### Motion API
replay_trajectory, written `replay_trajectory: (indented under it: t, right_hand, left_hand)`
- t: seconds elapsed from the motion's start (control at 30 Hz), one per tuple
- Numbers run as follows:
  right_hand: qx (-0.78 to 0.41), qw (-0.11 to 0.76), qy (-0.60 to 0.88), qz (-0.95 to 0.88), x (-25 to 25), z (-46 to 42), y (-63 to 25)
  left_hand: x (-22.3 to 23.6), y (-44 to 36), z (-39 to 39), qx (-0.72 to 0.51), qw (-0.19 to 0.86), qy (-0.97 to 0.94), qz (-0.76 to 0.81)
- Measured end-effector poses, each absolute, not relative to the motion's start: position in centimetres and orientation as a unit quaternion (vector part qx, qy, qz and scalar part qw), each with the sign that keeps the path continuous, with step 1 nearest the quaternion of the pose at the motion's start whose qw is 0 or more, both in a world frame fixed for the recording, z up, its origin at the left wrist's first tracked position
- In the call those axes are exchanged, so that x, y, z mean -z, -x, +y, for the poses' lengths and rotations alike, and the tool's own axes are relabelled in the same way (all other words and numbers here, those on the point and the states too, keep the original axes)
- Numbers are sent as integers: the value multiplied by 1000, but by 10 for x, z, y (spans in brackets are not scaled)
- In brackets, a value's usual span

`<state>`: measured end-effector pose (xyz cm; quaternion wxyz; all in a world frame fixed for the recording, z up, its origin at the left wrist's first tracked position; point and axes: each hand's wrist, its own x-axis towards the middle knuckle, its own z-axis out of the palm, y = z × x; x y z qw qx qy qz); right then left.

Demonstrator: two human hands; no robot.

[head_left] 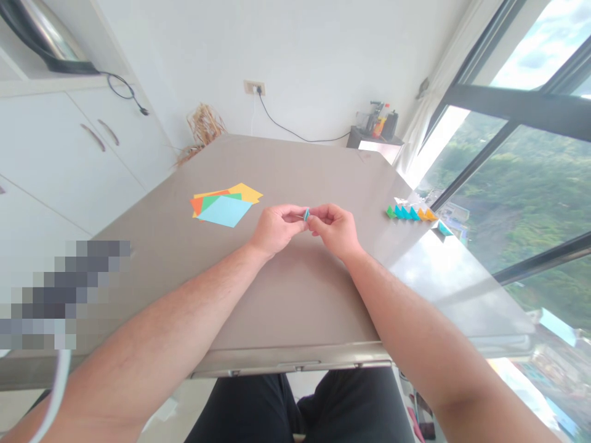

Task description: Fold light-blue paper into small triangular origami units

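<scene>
Between my two hands, above the middle of the table, is a small folded piece of blue paper [306,215]. My left hand [279,229] pinches it from the left, fingers pressed together. From the right, my right hand [333,227] grips its other side between thumb and fingers. Much of the paper is hidden by the fingertips. To the left lies a fanned pile of paper sheets, with a light blue sheet [225,211] on top of green, orange and yellow ones. Off to the right stands a row of small folded paper pieces [406,213] in green, blue and orange.
The brown table [295,301] reaches to the window [545,154] on the right. Beyond its far edge, a small cabinet [376,145] carries bottles. Dried stalks [203,129] stand behind the far left corner. A black cord [295,134] runs from a wall socket [254,87].
</scene>
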<state>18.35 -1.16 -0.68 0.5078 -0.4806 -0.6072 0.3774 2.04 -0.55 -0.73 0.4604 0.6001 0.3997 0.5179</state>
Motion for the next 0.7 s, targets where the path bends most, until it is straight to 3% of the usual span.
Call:
replay_trajectory:
  t: [0.43, 0.7]
  right_hand:
    - [-235, 502, 492, -671, 9, -12, -181]
    - [-228, 486, 512, -671, 9, -13, -181]
  left_hand:
    - [11, -27, -6, -523, 489, -563, 413]
    - [17, -27, -7, -515, 404, -628, 422]
